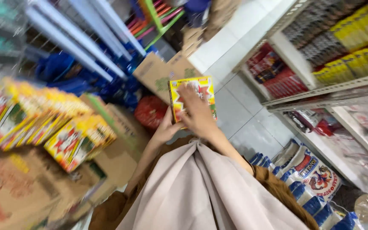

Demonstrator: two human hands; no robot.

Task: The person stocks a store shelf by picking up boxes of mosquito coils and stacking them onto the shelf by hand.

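Note:
A flat yellow box with red and white print point(192, 91) is held up in front of me over the tiled floor. My right hand point(197, 111) lies across its front face, fingers spread on the print. From below and behind, my left hand point(167, 127) grips the box's lower left edge. A pale cloth and brown sleeves cover my arms beneath. To the left, several matching yellow boxes point(43, 121) are stacked in a row on a cardboard carton point(30, 187).
Metal shelving point(333, 87) on the right carries red and yellow packets. Blue-and-white sacks point(307, 170) lean at its foot. Cardboard cartons point(158, 72), a red bag point(150, 111) and blue plastic items point(64, 68) crowd the far floor; white tiles point(243, 119) run between.

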